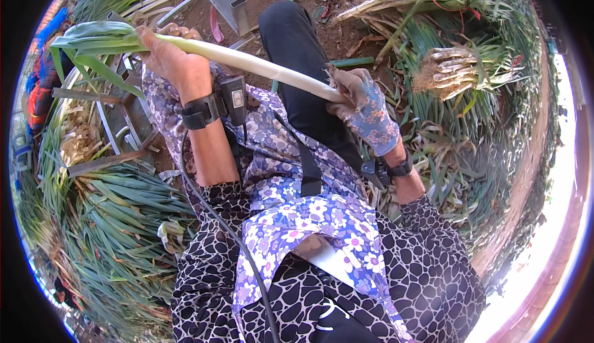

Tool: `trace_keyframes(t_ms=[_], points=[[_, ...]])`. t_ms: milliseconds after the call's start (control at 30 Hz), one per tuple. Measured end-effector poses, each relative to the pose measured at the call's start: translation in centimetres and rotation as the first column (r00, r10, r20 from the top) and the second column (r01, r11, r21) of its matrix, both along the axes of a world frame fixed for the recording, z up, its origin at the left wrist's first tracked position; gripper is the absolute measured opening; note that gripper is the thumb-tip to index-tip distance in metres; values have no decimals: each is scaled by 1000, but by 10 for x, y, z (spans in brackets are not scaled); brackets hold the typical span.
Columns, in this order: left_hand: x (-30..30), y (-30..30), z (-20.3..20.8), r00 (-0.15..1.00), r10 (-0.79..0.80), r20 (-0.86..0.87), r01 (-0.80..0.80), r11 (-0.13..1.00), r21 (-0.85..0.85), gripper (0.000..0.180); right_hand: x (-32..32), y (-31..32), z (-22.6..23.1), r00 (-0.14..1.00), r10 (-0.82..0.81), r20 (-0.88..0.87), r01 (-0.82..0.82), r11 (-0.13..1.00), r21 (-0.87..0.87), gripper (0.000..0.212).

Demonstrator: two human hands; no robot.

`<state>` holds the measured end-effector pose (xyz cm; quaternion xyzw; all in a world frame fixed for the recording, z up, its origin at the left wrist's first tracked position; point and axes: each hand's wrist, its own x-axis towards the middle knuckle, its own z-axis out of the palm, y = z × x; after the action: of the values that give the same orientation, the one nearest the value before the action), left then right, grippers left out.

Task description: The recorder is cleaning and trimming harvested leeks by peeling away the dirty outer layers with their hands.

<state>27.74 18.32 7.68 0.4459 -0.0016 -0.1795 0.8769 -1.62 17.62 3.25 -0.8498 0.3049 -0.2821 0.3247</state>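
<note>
A: Your long leek with a white stem and green leaves (pixel 257 64): where is it?

B: You hold it raised and slanting across your lap, passing over the bent leg in black trousers (pixel 300 92). Your bare left grip (pixel 175 56) is closed around it where the stem turns leafy, though the stem partly covers those fingers.

A: And your right grip, in a blue, flower-patterned glove (pixel 365 107)?

B: Closed on the root end. Your gloved fingers cover that end, so you can't see the roots clearly. The ragged brown bit by your fingertips could be glove or plant; I can't tell which.

A: What else is hard to read around you?

B: On your left, leaves overlap a grey metal frame (pixel 105 162), hiding how its bars join. Below it, the spread of green leek leaves (pixel 130 219) runs partly behind your patterned black sleeve (pixel 213 262). The orange-and-blue object (pixel 40 95) near the left rim is too bent by the lens to name.

A: And on your right?

B: The bundle of leeks with tan, shaggy roots (pixel 447 72) shows well, lying on loose greens (pixel 507 132). Farther out, glare washes out the edge, and the dark rim cuts off the rest.
</note>
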Motion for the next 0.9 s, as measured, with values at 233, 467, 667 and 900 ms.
trace_keyframes(t_ms=[233,467,667,900], points=[[1,1,-5,995,-87,53,91,994,-61,48,8,3,13,999,-5,-34,9,994,106,61],[-2,-1,-6,996,-69,47,72,996,-59,53,-1,1,4,1000,25,9,-26,993,118,54],[4,1,-8,994,-94,56,97,993,-61,54,-2,1,-3,974,-116,194,45,941,336,55],[0,2,-2,992,-112,59,117,990,-73,51,10,-1,9,1000,-3,24,1,998,69,58]])
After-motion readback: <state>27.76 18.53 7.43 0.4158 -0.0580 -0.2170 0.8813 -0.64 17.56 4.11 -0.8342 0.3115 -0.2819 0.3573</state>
